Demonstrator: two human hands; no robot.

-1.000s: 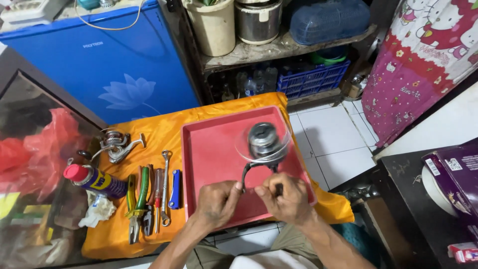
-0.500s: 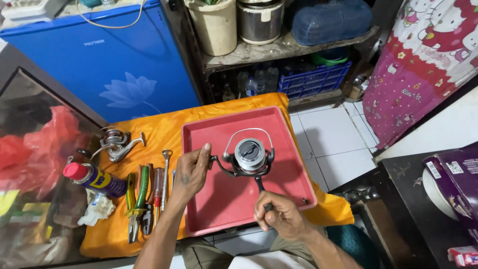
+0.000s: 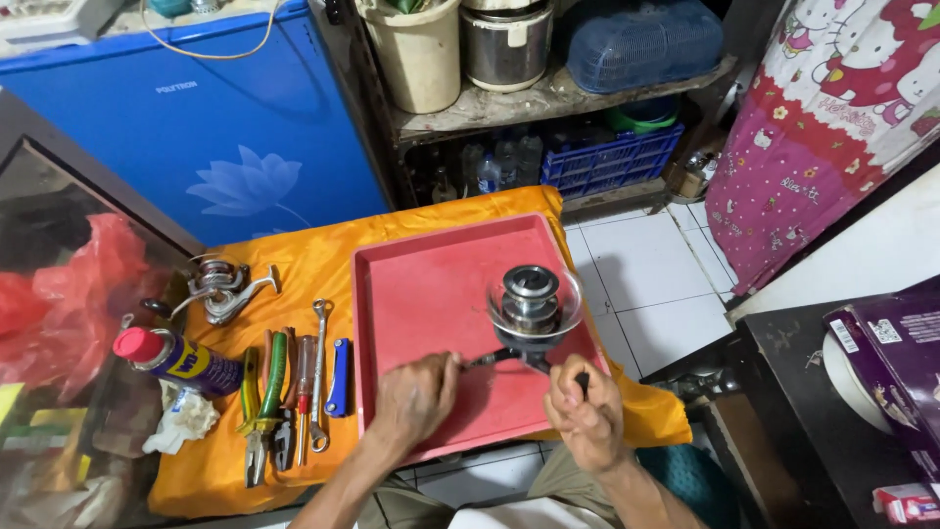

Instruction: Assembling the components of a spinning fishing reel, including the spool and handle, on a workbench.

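both hands back on the reel over the red tray

the left hand [image 3: 411,400] has come in from the tray's left edge, where it was spread half a second ago, and now closes on the crank of the fishing reel [image 3: 529,309]. the reel has turned too: its spool faces up toward the camera, and its rotor is blurred, possibly from spinning. the right hand [image 3: 586,411] is fisted around the reel's foot, holding it just above the red tray [image 3: 431,274]. the tray sits on an orange cloth [image 3: 323,255]. left of the tray lie pliers [image 3: 262,411], a small wrench [image 3: 319,372] and a blue folding knife [image 3: 339,377], side by side. further left sit a spray can [image 3: 181,360] and a second reel [image 3: 223,287].
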